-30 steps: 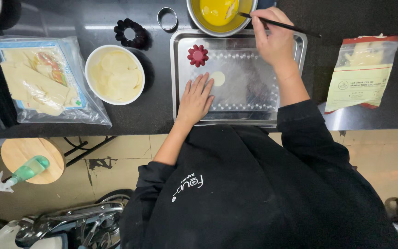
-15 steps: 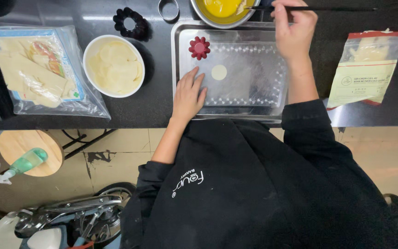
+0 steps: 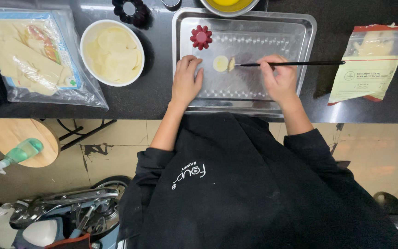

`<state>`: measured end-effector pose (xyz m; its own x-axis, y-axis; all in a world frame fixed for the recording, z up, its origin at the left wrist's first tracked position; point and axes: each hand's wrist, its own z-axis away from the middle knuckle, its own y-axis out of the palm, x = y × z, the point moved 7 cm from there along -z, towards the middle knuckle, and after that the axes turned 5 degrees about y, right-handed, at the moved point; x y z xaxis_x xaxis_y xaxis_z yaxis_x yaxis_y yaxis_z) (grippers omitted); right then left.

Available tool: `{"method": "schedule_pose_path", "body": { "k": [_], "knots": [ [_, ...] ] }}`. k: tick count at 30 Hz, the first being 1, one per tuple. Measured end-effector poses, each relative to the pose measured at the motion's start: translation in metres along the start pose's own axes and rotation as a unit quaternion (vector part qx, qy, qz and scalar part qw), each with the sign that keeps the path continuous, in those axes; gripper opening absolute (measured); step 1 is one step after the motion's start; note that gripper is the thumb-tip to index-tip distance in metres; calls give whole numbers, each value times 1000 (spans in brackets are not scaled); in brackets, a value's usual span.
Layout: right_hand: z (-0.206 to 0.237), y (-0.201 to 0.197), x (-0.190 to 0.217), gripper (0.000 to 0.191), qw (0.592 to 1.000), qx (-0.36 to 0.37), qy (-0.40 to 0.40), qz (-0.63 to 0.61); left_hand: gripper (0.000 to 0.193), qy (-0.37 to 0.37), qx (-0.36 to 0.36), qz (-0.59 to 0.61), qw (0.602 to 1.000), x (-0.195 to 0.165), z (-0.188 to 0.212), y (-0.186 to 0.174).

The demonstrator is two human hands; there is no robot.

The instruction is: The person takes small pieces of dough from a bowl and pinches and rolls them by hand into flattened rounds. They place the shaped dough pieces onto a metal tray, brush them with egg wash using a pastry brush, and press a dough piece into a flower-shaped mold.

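Dough disc (image 3: pixel 220 63), small, round and pale, lies flat on the metal tray (image 3: pixel 300 27), near a red fluted mould (image 3: pixel 201 37). The right hand (image 3: pixel 278 80) has its grip closed on a thin black brush (image 3: pixel 291 63), bristle tip touching the disc's edge. The left hand (image 3: pixel 186 80) rests flat just beside the disc, grip open, holding nothing, likely steadying the tray. On the dark worktop (image 3: pixel 157 99), a white bowl (image 3: pixel 112 52) of similar discs sits left of the tray. Further left lies a clear bag (image 3: pixel 33 55) of pale sheets with a blue-edged label; right, a red-trimmed pouch (image 3: pixel 371 62).
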<state>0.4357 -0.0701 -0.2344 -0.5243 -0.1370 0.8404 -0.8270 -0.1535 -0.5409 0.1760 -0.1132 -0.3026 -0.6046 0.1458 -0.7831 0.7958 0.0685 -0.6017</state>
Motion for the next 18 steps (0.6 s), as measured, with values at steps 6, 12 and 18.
{"method": "schedule_pose_path", "body": {
  "k": [6, 12, 18],
  "knots": [
    [3, 14, 21, 6, 994, 11, -58, 93, 25, 1, -8, 20, 1000, 4, 1, -2],
    [4, 22, 20, 9, 999, 30, -24, 28, 20, -1, -4, 23, 1000, 6, 6, -3],
    [10, -26, -7, 9, 994, -53, 74, -65, 20, 15, 7, -13, 1000, -9, 0, -9]
  ]
}}
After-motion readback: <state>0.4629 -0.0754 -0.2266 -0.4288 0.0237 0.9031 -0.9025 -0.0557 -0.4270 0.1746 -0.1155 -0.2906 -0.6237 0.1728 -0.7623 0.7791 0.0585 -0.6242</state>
